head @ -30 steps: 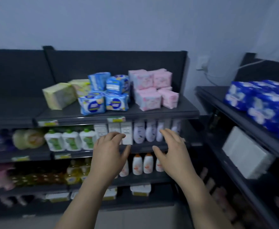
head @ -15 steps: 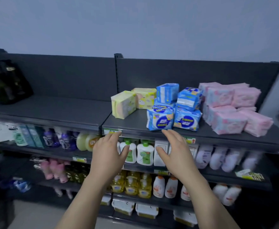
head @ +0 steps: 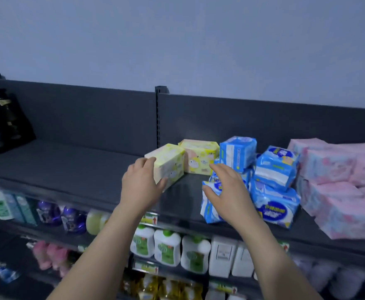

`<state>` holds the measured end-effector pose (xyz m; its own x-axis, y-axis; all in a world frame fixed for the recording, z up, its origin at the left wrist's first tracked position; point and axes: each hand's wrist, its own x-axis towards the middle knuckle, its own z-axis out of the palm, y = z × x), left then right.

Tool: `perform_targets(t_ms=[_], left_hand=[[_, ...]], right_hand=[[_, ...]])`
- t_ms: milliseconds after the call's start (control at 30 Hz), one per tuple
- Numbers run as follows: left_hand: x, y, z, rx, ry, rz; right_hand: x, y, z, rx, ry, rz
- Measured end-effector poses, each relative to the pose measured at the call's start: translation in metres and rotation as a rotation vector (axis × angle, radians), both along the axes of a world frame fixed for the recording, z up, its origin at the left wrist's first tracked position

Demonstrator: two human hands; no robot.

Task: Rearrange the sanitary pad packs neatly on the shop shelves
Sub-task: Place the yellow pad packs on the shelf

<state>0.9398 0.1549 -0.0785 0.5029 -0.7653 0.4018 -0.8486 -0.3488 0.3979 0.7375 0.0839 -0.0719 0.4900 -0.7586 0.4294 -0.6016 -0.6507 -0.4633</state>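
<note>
So the left hand [head: 141,187] has the near yellow pack [head: 173,161] up on the top shelf [head: 69,167]. Its fingers [head: 148,162] sit over the pack's left end with the thumb at the front corner, so it's gripped. The right hand [head: 228,191] is spread loose in front of the blue packs [head: 274,169] and hides most of the front one; can't tell if it touches. Half a second ago both hands were below the shelf edge.

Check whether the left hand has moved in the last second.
Yes. The left hand rose from below the front edge of the dark grey metal top shelf to above it, and now grips the nearer pale yellow soft pad pack.
</note>
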Motion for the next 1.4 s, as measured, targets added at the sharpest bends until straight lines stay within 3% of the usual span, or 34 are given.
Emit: perform_targets(t_ms=[333,500,1067,1400], left_hand=[[0.049,-0.112,-0.004,0.214,-0.039,0.095],[0.07,-0.135,-0.008,0.318,0.11,0.024],[0.193,-0.102,0.01,0.028,0.382,-0.19],[0.23,-0.099,0.002,-0.029,0.445,-0.207]], right_hand=[[0.048,-0.089,0.01,-0.037,0.095,0.037],[0.067,-0.11,0.009,-0.003,0.131,0.04],[0.158,-0.2,0.014,0.112,0.617,-0.158],[0.169,-0.219,-0.002,0.104,0.637,-0.257]])
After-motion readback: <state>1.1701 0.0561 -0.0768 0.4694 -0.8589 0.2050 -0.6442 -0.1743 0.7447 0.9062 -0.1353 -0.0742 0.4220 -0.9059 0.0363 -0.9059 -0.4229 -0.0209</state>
